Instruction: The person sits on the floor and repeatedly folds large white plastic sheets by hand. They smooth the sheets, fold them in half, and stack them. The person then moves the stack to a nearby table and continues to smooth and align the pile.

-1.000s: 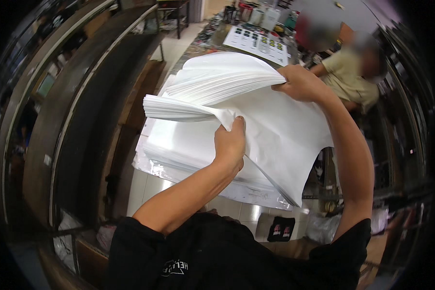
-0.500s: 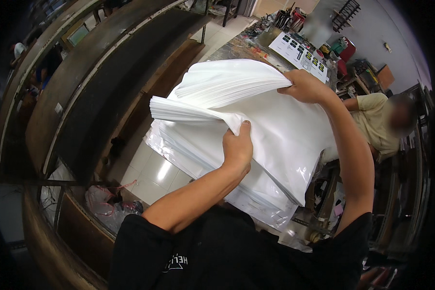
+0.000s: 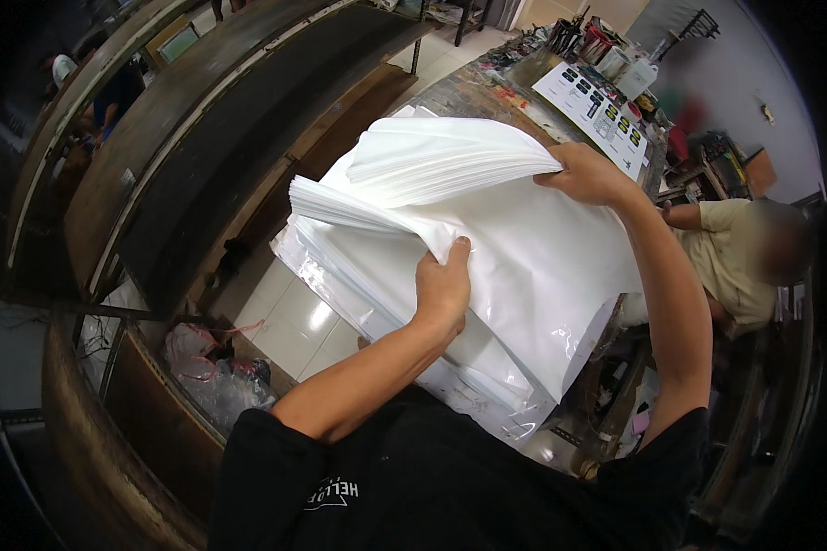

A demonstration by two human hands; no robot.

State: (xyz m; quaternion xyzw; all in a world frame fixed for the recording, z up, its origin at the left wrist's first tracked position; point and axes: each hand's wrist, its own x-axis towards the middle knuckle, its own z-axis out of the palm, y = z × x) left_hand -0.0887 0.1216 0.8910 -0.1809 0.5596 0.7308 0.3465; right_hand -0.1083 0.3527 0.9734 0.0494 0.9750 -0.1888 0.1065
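A thick stack of large white sheets (image 3: 560, 248) lies before me, its far part bent up and fanned into thin layers. My left hand (image 3: 444, 285) grips the near edge of the stack, thumb on top and fingers hidden beneath. At the far right corner, my right hand (image 3: 593, 174) pinches the raised, curved sheets. Between the two hands the stack splits into an upper fanned bundle (image 3: 459, 165) and a lower one (image 3: 349, 204) that juts left. Below these rest more white sheets in clear plastic wrap (image 3: 340, 275).
Long dark wooden shelves (image 3: 257, 110) run along the left. Beyond the stack stands a cluttered workbench (image 3: 487, 83) with a printed white sheet (image 3: 593, 115) and containers. A person in a pale yellow shirt (image 3: 730, 257) is at the right. Plastic bags (image 3: 216, 376) sit lower left.
The view has shifted slightly, so the bench and shelves appear further right. My left hand has moved a little down and left with the sheet edge; both hands keep their hold.
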